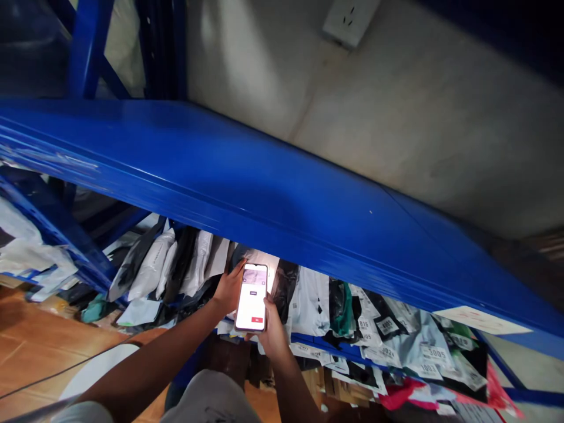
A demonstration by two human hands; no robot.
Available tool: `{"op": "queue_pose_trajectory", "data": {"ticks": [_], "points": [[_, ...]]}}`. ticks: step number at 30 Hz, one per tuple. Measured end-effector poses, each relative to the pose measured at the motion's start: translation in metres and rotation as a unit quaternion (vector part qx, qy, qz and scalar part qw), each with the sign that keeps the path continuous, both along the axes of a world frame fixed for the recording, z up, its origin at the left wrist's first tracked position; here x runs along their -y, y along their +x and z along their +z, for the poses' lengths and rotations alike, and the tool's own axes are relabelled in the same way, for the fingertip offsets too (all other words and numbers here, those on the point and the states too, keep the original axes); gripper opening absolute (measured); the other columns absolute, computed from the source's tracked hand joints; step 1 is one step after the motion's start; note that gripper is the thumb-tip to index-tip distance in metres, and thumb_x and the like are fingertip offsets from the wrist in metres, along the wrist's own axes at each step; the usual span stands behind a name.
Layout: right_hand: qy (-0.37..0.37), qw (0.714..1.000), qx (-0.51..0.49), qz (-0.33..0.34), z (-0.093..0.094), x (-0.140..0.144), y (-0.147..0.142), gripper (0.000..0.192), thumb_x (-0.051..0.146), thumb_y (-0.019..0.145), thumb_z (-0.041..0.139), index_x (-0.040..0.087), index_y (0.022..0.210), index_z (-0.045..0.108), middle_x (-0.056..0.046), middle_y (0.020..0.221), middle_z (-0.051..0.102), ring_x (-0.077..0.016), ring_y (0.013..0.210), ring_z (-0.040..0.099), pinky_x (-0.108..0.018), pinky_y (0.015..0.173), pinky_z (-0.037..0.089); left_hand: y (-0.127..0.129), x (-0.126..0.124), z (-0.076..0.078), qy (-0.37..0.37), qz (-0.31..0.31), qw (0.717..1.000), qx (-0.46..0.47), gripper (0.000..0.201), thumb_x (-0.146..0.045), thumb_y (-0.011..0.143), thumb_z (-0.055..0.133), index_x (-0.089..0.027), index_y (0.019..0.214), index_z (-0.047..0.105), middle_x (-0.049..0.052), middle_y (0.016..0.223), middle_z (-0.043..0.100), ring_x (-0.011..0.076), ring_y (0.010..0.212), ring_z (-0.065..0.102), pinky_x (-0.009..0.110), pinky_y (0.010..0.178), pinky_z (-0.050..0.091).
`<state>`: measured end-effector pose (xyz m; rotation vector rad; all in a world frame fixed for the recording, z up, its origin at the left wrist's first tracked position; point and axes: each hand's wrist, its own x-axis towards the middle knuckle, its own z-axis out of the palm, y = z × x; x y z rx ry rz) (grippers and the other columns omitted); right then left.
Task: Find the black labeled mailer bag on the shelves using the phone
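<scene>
Two bare hands work at a lower shelf level, seen from the head camera. Right hand (pixel 271 332): fingers wrapped around the lower back of a smartphone (pixel 251 297), clamped on it and holding it upright with the lit screen toward the camera; a grey panel and a small red button show on the screen, the text too small to read. Left hand (pixel 229 288): fingers spread apart, palm against the bagged parcels (pixel 194 264) just left of the phone, thumb beside the phone's left edge; whether it grips a parcel cannot be told. Phone position: between the two hands, just under the front edge of the blue shelf (pixel 273 194), in front of the row of parcels. Contents of the lower level: white, grey and black poly bags standing on edge, packed side by side. To the right, labelled bags (pixel 423 352) overlap one another, bearing printed four-digit numbers. Surroundings: blue rack upright (pixel 86 47) at upper left, white wall socket (pixel 350 20) on the pale wall above, orange-brown floor (pixel 30 341) at lower left.
</scene>
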<state>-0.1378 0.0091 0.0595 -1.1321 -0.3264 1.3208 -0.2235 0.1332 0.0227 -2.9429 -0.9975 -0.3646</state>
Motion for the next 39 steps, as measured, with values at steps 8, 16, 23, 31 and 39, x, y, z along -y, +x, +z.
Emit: {"op": "queue_pose_trajectory", "data": {"ticks": [8, 16, 23, 31, 39], "points": [[-0.019, 1.000, -0.008, 0.011, -0.001, -0.006, 0.000, 0.073, 0.061, 0.064, 0.068, 0.020, 0.121, 0.047, -0.009, 0.090, 0.074, -0.0291, 0.068, 0.071, -0.028, 0.035, 0.047, -0.004, 0.002, 0.008, -0.023, 0.009, 1.000, -0.019, 0.058, -0.034, 0.087, 0.055, -0.024, 0.143, 0.045, 0.008, 0.150, 0.043, 0.0303, 0.143, 0.027, 0.043, 0.098, 0.047], [-0.021, 1.000, -0.001, 0.012, 0.002, -0.004, -0.002, 0.067, 0.061, 0.068, 0.064, 0.018, 0.118, 0.050, -0.011, 0.098, 0.074, -0.0270, 0.069, 0.072, -0.025, 0.033, 0.044, -0.005, 0.004, 0.013, -0.041, 0.008, 0.999, -0.015, 0.053, -0.031, 0.090, 0.051, -0.021, 0.142, 0.046, 0.011, 0.150, 0.042, 0.0313, 0.142, 0.029, 0.049, 0.105, 0.040], [-0.028, 1.000, 0.006, 0.011, 0.004, -0.004, -0.002, 0.065, 0.059, 0.069, 0.063, 0.021, 0.119, 0.050, -0.008, 0.094, 0.075, -0.0267, 0.066, 0.072, -0.023, 0.030, 0.038, -0.005, 0.004, 0.013, -0.051, 0.015, 0.998, -0.012, 0.053, -0.030, 0.091, 0.048, -0.018, 0.143, 0.045, 0.011, 0.152, 0.039, 0.0308, 0.143, 0.027, 0.045, 0.101, 0.045], [-0.051, 0.999, 0.011, 0.010, 0.010, -0.009, -0.009, 0.065, 0.061, 0.069, 0.061, 0.021, 0.119, 0.052, -0.008, 0.089, 0.075, -0.0259, 0.067, 0.071, -0.024, 0.033, 0.042, -0.007, 0.007, 0.011, -0.072, 0.031, 0.997, -0.013, 0.050, -0.031, 0.093, 0.045, -0.022, 0.142, 0.045, 0.013, 0.149, 0.042, 0.0325, 0.141, 0.032, 0.047, 0.093, 0.047], [-0.066, 0.998, 0.006, 0.023, 0.011, -0.018, -0.015, 0.074, 0.063, 0.068, 0.061, 0.022, 0.127, 0.048, -0.011, 0.087, 0.075, -0.0292, 0.067, 0.071, -0.029, 0.035, 0.046, -0.010, 0.004, -0.009, -0.033, 0.029, 0.999, 0.009, 0.050, -0.027, 0.091, 0.044, -0.024, 0.140, 0.049, 0.013, 0.146, 0.046, 0.0375, 0.137, 0.036, 0.051, 0.095, 0.044]]}}
